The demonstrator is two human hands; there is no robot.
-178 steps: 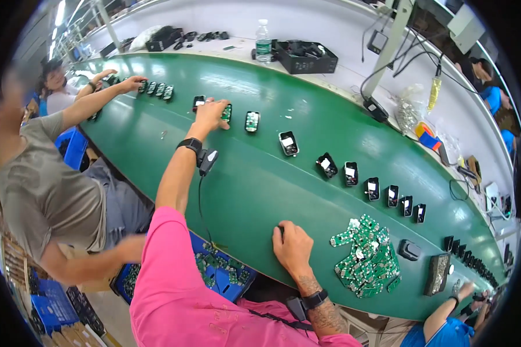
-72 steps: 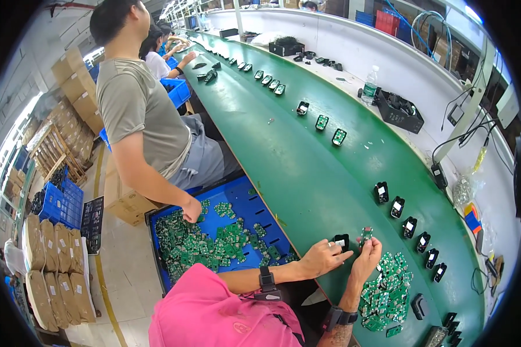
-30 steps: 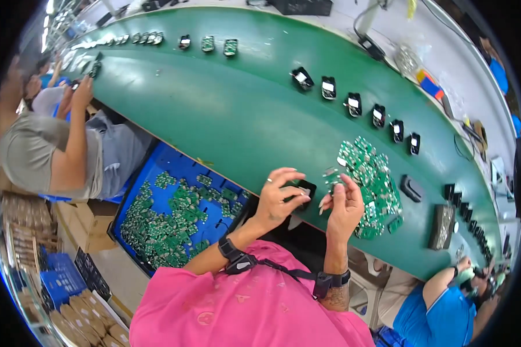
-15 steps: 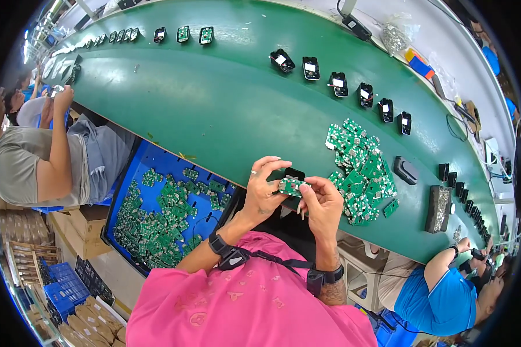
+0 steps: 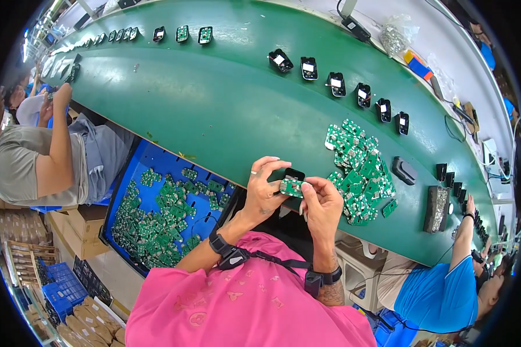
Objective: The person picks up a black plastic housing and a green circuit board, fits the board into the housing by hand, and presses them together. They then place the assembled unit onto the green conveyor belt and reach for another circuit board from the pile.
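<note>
Since the frame half a second earlier, the co-worker's arm at the right has extended across the surface, and its hand is now beside the dark row at the right. The board and the case have barely shifted.

The board is located at the near edge of the surface, in front of the person's body. The right hand has its fingers clamped on the right end of the board, thumb on the upper face; this grip probably leaves the rest of the face exposed for viewing and steering. The left hand appears to have its fingers clamped on the black case, directly behind the board; the lower fingers are hidden. Holding both parts together, close to the body, likely serves alignment. Whether the board touches the case cannot be told.

The pile of loose boards lies just right of the right hand, presumably for a short reach. Beyond it, six open cases stand in a spaced line, open side up, which likely allows single pick-up. At the far left, two filled cases show green boards inside. The blue tray, near left below the surface, contains further boards, apparently as stock.
</note>
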